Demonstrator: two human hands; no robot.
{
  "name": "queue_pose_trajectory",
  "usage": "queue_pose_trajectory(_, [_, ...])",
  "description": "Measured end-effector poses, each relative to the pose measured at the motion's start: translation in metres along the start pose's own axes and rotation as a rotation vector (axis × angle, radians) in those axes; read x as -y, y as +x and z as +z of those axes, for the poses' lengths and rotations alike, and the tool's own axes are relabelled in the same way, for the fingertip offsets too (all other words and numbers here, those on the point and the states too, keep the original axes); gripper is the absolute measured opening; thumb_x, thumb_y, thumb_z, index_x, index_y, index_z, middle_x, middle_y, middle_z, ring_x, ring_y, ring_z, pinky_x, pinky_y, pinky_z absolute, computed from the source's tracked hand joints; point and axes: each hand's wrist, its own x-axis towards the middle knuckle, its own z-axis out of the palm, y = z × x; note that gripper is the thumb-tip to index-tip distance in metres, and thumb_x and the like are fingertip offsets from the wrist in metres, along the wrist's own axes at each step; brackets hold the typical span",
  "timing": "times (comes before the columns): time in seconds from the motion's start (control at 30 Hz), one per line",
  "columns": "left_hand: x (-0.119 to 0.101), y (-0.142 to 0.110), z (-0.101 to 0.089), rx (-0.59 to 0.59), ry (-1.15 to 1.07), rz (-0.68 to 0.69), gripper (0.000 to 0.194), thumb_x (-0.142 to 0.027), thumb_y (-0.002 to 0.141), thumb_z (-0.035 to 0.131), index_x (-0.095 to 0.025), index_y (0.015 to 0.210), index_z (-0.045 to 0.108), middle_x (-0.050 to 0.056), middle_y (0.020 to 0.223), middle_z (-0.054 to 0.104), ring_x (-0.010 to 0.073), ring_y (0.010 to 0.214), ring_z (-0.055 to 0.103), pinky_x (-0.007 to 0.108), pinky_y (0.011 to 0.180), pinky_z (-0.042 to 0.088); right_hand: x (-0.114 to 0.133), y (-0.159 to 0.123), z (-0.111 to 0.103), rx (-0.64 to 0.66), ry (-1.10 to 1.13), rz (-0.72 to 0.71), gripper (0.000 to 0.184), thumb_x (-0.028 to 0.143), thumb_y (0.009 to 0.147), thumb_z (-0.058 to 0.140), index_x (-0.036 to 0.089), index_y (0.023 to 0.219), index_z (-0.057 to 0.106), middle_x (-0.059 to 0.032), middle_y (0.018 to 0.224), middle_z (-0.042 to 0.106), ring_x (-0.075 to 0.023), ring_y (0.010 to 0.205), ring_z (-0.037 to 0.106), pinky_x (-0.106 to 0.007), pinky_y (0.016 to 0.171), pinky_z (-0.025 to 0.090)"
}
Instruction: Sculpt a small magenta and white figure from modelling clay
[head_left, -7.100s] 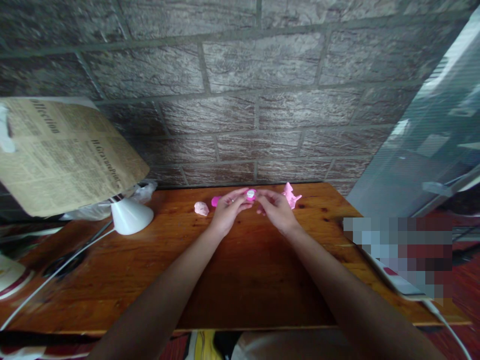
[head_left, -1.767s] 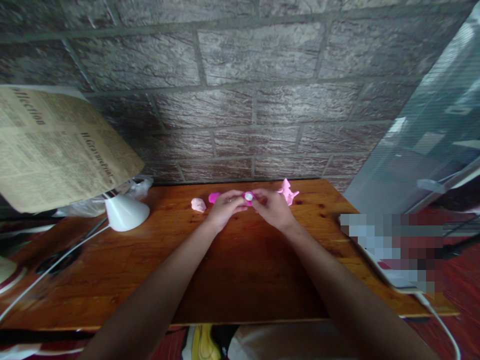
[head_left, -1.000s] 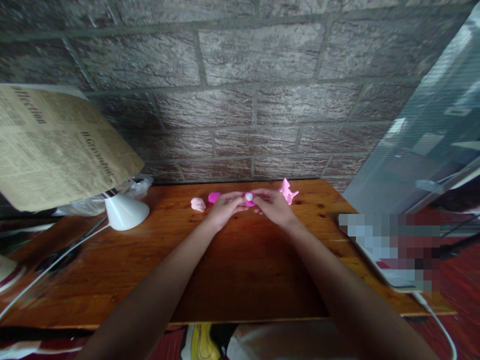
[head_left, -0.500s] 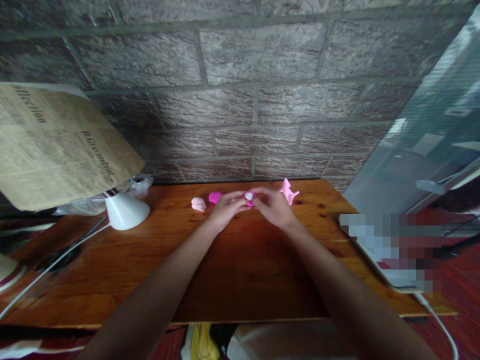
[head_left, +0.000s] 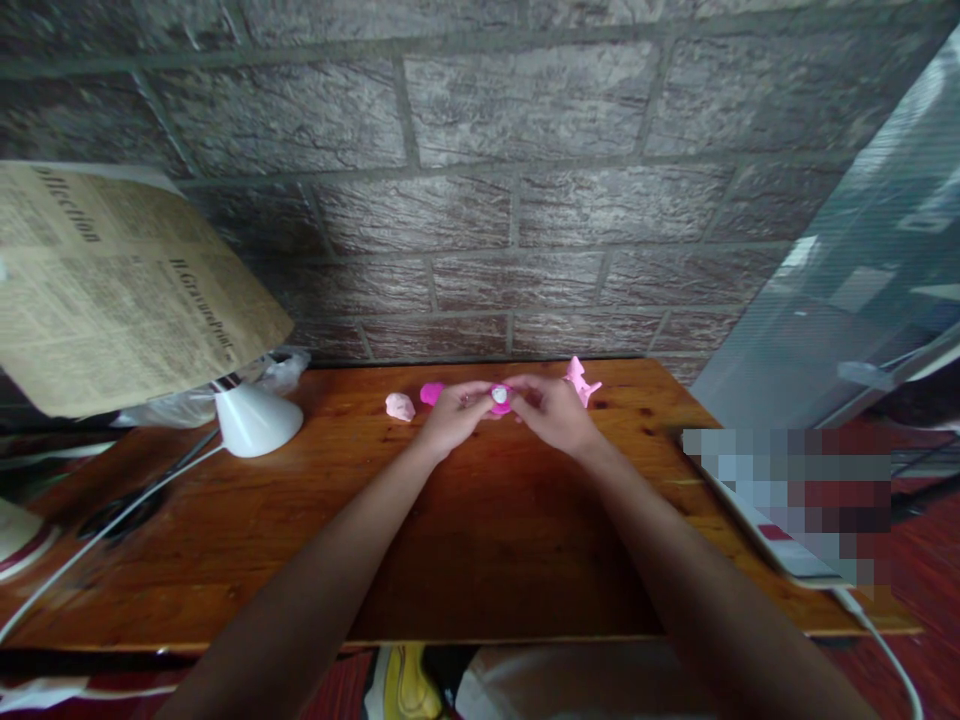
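A small magenta piece with a white centre (head_left: 500,396), which looks like modelling clay, is held between my two hands over the back of the table. My left hand (head_left: 456,417) pinches its left side with thumb and fingers. On the other side my right hand (head_left: 556,412) grips it, fingers curled. Just behind my left hand lies a magenta lump (head_left: 431,393). Further left is a pale pink lump (head_left: 400,406). A pink, spiky-shaped piece (head_left: 579,381) lies behind my right hand, partly covered by it.
A lamp with a newspaper-print shade (head_left: 135,290) and white base (head_left: 257,420) stands on the left of the wooden table (head_left: 495,560). A white cable (head_left: 112,545) crosses there. At the right edge lies a pixelated flat device (head_left: 787,540). A brick wall (head_left: 465,210) rises behind.
Both hands stay on the magenta and white piece, with only slight finger movement. The whole view has shifted a little.
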Motion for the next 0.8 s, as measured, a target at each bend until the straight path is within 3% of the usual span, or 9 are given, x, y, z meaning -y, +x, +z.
queue_pose_trajectory(0.13, [0.003,0.001,-0.001,0.011,0.044,0.043,0.030,-0.039,0.069,0.085,-0.017,0.088,0.079,0.006,0.083,0.077,0.0210,0.079,0.072,0.036,0.083,0.058,0.000,0.001,-0.003,0.021,-0.005,-0.012,0.020,0.023,0.089,0.059,0.019,0.100,0.075,-0.0043,0.082,0.078,-0.0166,0.064,0.070,-0.027,0.063,0.054])
queue_pose_trajectory(0.3, [0.008,0.003,-0.003,-0.028,0.050,0.102,0.037,-0.035,0.071,0.082,-0.016,0.102,0.073,0.005,0.086,0.077,0.0184,0.077,0.073,0.035,0.080,0.060,-0.006,0.002,0.001,-0.007,0.108,0.018,0.022,0.025,0.089,0.059,0.017,0.103,0.073,-0.0059,0.090,0.079,-0.0148,0.058,0.069,-0.026,0.058,0.054])
queue_pose_trajectory(0.57, [0.009,0.004,-0.005,-0.029,0.172,0.158,0.027,-0.036,0.075,0.078,-0.016,0.092,0.074,0.005,0.087,0.078,0.0169,0.075,0.071,0.033,0.078,0.059,-0.002,0.000,-0.002,-0.067,-0.107,-0.127,0.023,0.022,0.085,0.066,0.021,0.105,0.077,-0.0070,0.099,0.080,-0.0196,0.078,0.073,-0.031,0.075,0.055])
queue_pose_trajectory(0.8, [0.004,0.003,-0.006,0.001,0.056,0.098,0.028,-0.033,0.067,0.085,-0.016,0.087,0.077,0.002,0.076,0.075,0.0140,0.068,0.068,0.029,0.073,0.057,-0.007,0.003,-0.002,0.004,0.204,0.041,0.025,0.031,0.085,0.065,0.015,0.100,0.076,-0.0083,0.087,0.078,-0.0177,0.065,0.070,-0.030,0.063,0.055])
